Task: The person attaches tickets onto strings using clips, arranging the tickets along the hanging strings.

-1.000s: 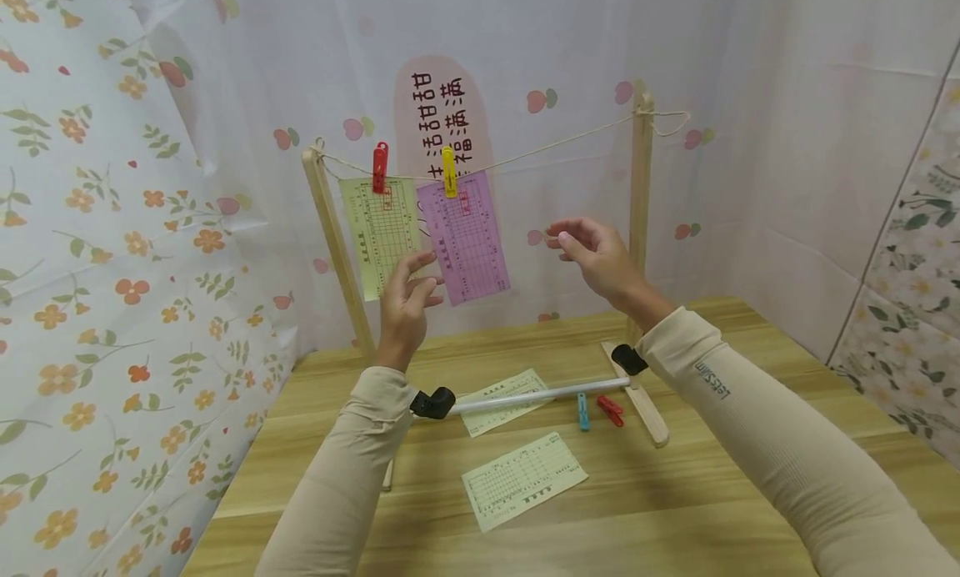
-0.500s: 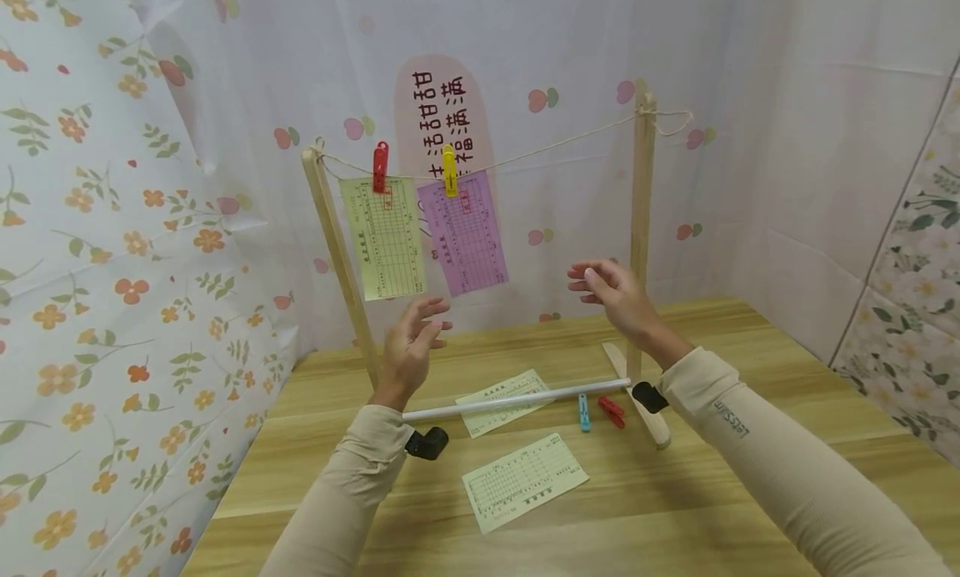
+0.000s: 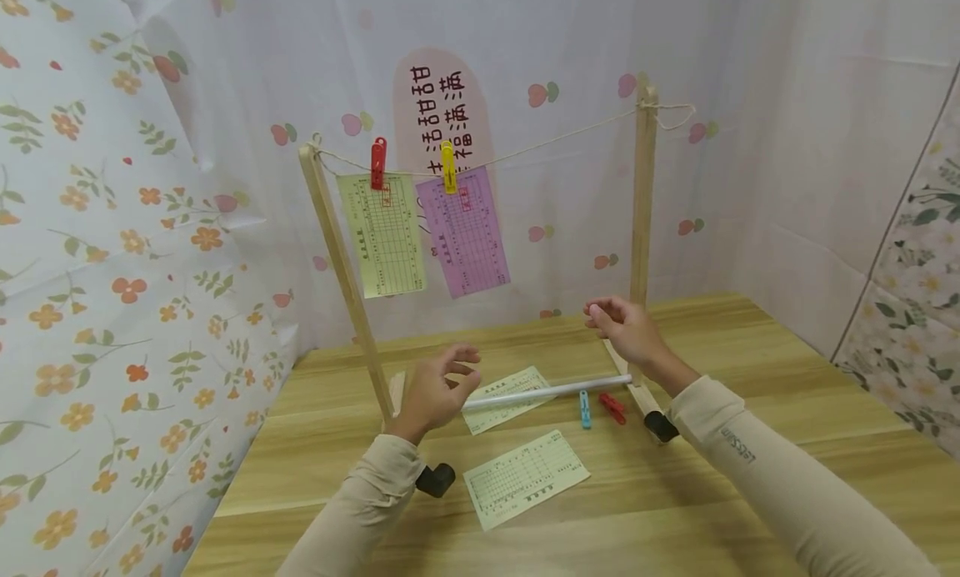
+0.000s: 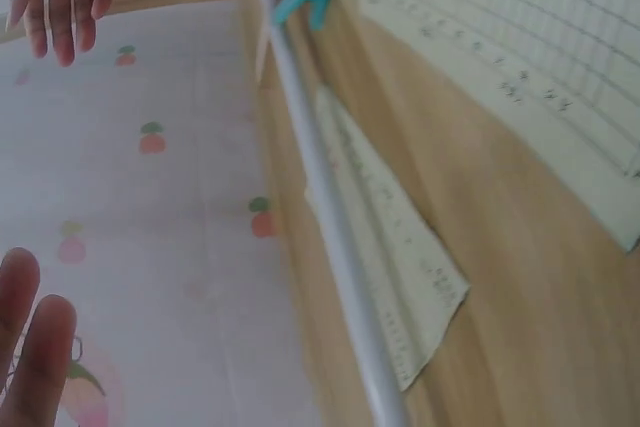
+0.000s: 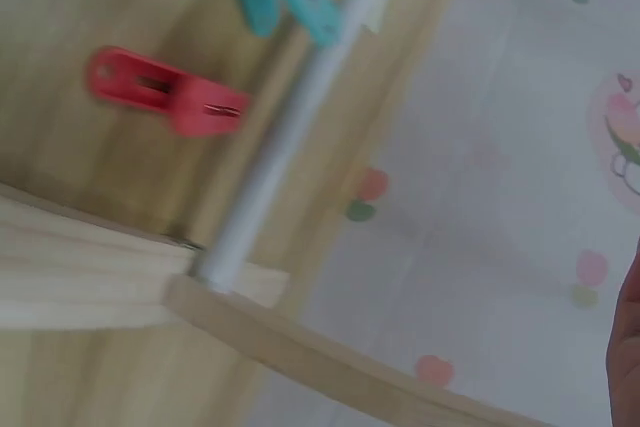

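Observation:
Nothing is held by my left hand [image 3: 438,387], its fingers loosely bent above the left end of the white rod [image 3: 558,390]. My right hand [image 3: 628,331], also holding nothing, hovers near the right wooden post [image 3: 642,218] with relaxed fingers. A red clothespin [image 3: 378,164] pins a yellow-green slip [image 3: 386,243] to the string, and a yellow clothespin [image 3: 448,167] pins a purple slip [image 3: 467,235] beside it. On the table lie a pale green slip [image 3: 525,480], another slip [image 3: 501,417] partly under the rod, a blue clothespin [image 3: 585,409] and a red clothespin [image 5: 165,90].
The string [image 3: 566,135] runs between the left post [image 3: 341,268] and the taller-looking right one. Wooden feet carry the frame on the wood-grain table [image 3: 675,510]. Behind hangs a printed cloth [image 3: 555,27], with floral cloth [image 3: 150,310] at the left.
Both hands have come down, away from the hanging slips; the left has gone from beside the purple slip to just over the rod. The slips and clothespins remain where they were.

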A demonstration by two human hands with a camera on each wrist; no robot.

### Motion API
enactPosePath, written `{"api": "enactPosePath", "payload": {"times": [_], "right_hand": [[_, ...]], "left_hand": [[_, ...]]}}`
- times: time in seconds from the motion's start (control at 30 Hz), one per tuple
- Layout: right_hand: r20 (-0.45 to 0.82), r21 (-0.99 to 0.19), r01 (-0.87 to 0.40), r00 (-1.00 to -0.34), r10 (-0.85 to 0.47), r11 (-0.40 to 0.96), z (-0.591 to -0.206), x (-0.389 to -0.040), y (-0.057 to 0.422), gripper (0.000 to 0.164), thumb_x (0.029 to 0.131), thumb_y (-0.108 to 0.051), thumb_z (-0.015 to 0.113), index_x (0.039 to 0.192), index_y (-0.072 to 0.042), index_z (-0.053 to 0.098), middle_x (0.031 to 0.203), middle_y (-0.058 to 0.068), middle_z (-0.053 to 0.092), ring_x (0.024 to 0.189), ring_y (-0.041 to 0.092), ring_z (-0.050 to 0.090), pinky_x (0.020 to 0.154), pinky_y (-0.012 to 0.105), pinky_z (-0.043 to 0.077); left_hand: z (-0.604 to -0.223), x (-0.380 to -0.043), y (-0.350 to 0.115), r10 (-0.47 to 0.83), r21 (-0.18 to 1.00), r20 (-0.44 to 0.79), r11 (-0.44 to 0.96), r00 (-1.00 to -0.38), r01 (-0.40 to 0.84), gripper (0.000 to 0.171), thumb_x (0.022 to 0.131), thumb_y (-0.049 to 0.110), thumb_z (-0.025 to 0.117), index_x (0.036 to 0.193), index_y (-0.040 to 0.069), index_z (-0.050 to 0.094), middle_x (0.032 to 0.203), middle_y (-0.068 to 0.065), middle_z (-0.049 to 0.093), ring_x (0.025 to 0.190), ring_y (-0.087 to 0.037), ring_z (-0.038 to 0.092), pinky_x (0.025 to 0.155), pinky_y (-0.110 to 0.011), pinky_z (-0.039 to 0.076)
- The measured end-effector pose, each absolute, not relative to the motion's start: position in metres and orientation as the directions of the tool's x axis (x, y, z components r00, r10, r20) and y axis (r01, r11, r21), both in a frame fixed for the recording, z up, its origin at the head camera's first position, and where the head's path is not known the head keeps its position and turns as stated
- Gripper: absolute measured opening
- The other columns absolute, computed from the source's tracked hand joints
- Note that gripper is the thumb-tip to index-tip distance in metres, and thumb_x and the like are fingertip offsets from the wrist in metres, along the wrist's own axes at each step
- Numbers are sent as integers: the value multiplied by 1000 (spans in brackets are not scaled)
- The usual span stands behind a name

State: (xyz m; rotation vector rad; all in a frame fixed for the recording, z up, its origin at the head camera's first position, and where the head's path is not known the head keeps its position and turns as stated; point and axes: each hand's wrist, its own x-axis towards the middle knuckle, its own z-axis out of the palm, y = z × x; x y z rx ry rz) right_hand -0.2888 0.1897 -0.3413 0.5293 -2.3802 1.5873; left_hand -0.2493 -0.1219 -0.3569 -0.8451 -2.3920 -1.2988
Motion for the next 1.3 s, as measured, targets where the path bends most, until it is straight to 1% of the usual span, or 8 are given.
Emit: {"api": "enactPosePath", "payload": {"times": [0.2,0.43,0.6,0.77,0.9,1.1,1.23,1.3], "right_hand": [[322,-854,-356,-934,-153,380,-361,-285,193,41,95,-33,47,114,4,53,106,19,59,97,34,58,79,47,49],[227,-847,-274,-961,-157,456,-384,-278,200,40,93,-31,51,114,3,53,104,17,59,96,34,58,76,41,51],[164,-836,-232,-970,-178,497,-396,-273,206,35,92,-27,53,112,2,53,108,18,58,95,32,58,77,40,50],[113,-804,-197,-977,-181,561,-404,-271,209,38,90,-31,56,111,0,55,110,17,57,100,32,55,79,41,49],[51,-785,-152,-982,-182,600,-410,-269,210,36,88,-30,59,107,0,57,104,13,59,99,29,53,77,38,48],[4,-772,-113,-985,-172,625,-412,-264,210,30,85,-25,62,102,-2,58,93,7,61,89,23,55,75,38,47],[15,-761,-121,-985,-170,637,-411,-262,211,28,84,-23,64,101,-1,59,93,7,62,90,25,56,74,38,47],[14,-759,-117,-986,-165,640,-411,-261,211,25,83,-20,65,99,-1,59,93,9,62,88,25,56,72,37,48]], "left_hand": [[-373,-245,-115,481,630,397,476,-782,613,33,86,14,60,118,10,55,106,-5,61,85,-15,62,66,-21,51],[-387,-239,-108,568,596,317,503,-760,625,31,84,13,60,114,6,56,103,-9,62,85,-21,62,61,-20,50],[-397,-237,-104,611,584,233,534,-757,611,31,83,14,63,113,6,56,104,-13,61,88,-26,62,64,-20,50],[-404,-234,-100,610,554,106,620,-786,556,36,83,26,64,116,11,56,110,-6,59,92,-20,59,72,-25,49],[-408,-231,-96,596,538,46,662,-802,523,41,81,31,65,116,11,57,113,-1,58,93,-18,57,73,-28,48],[-412,-229,-90,593,509,30,684,-805,523,41,79,32,67,113,11,58,110,-6,59,89,-20,58,71,-28,48],[-413,-229,-88,576,473,26,713,-817,518,41,78,32,69,112,12,59,107,-5,60,86,-20,59,70,-28,48],[-412,-230,-87,567,449,21,730,-824,514,42,77,33,70,112,13,58,107,-4,60,89,-20,57,72,-29,47]]}}
